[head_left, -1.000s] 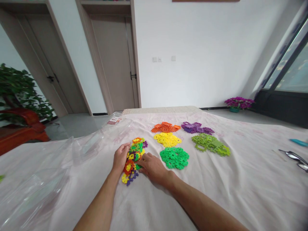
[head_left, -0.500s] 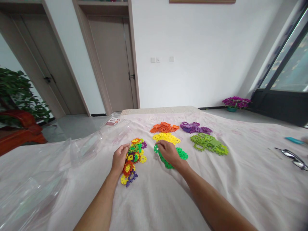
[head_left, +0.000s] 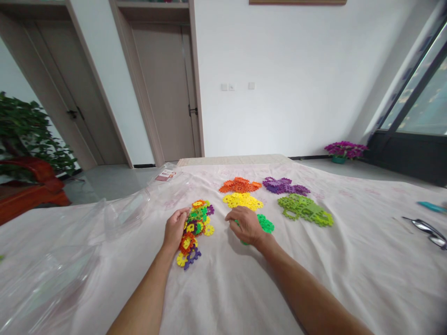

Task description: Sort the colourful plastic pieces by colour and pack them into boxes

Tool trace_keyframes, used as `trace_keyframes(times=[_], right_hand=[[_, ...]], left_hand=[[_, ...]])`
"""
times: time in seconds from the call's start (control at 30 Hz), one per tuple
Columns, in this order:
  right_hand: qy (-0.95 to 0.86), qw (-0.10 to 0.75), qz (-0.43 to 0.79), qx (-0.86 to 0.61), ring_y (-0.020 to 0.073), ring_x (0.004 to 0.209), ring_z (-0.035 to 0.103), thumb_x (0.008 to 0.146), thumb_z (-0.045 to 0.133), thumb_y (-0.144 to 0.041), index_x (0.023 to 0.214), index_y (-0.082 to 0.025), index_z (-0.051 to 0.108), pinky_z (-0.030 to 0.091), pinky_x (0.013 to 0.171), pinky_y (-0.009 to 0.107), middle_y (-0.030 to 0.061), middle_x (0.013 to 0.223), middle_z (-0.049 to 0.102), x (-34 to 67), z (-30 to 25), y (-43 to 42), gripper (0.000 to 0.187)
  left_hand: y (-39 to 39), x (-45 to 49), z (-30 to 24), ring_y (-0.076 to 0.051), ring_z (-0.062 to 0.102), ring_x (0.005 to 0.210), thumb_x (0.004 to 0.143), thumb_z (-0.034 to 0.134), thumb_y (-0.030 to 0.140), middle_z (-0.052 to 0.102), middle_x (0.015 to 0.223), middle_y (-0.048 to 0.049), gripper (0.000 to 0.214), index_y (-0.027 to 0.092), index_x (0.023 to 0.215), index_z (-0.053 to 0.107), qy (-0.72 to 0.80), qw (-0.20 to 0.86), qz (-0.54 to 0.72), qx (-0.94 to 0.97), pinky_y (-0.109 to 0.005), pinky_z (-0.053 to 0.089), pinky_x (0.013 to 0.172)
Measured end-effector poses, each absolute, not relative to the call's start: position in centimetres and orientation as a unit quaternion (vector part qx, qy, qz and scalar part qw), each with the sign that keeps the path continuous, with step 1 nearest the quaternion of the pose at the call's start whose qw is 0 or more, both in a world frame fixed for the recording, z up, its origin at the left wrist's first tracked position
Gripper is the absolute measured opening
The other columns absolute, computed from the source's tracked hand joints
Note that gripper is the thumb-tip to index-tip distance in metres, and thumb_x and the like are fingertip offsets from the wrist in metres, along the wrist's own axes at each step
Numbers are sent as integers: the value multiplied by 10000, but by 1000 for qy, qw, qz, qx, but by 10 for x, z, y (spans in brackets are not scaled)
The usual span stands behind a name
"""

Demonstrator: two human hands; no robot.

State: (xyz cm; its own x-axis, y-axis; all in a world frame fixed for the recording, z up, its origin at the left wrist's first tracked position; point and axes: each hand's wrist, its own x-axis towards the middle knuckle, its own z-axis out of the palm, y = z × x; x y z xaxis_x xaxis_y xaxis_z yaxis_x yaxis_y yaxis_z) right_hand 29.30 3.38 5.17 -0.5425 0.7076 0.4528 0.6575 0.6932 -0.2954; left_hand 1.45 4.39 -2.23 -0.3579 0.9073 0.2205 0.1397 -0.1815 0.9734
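Note:
At the left edge of a mixed pile of colourful plastic snowflake discs rests my left hand. Its fingers are pressed together near the pile; what they pinch, if anything, does not show. My right hand hovers over the green snowflake discs, hiding much of them, with thumb and fingers apart and no disc visible between them. Just beyond it lie yellow discs, then orange discs. Purple discs and light green discs form separate heaps to the right.
Clear plastic packaging spreads over the left side of the cloth-covered table, with a labelled bag farther back. Glasses and a blue object lie at the right. A red wooden chair stands beyond the left edge.
The green disc at my right fingertips is no longer visible there. My right hand has turned palm-down, its fingers parting over the green heap. My left hand stays at the mixed pile.

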Motion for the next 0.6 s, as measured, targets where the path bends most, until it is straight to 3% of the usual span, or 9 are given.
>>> trace_keyframes(times=[0.17, 0.3, 0.43, 0.6], right_hand=[[-913, 242, 30, -328, 180, 795, 581, 853, 483, -163, 976, -209, 705, 405, 802, 303, 55, 845, 683, 263, 41, 16, 258], [-926, 255, 49, -272, 189, 982, 592, 918, 473, -184, 1209, -223, 612, 422, 874, 305, 72, 1109, 674, 244, 40, 3, 325], [-947, 229, 61, -217, 197, 1201, 530, 946, 440, -154, 1367, -244, 489, 414, 969, 338, 73, 1413, 522, 228, 42, -9, 433], [-961, 199, 104, -159, 175, 1272, 496, 946, 452, -127, 1366, -229, 498, 380, 1052, 299, 40, 1443, 506, 218, 33, -11, 434]], left_hand=[[43, 15, -21, -226, 666, 1009, 809, 579, 413, 729, 1089, -87, 333, 185, 1017, 704, 557, 317, 609, 468, -369, 494, 932], [43, 16, -20, -231, 667, 1008, 815, 571, 423, 730, 1085, -88, 331, 186, 1002, 704, 551, 317, 610, 473, -368, 496, 923], [43, 17, -17, -234, 663, 1019, 833, 549, 448, 722, 1100, -93, 353, 179, 1012, 692, 548, 321, 612, 472, -369, 498, 913], [40, 19, -12, -235, 664, 1016, 850, 525, 493, 720, 1094, -106, 406, 158, 1010, 691, 541, 329, 615, 469, -368, 504, 910]])
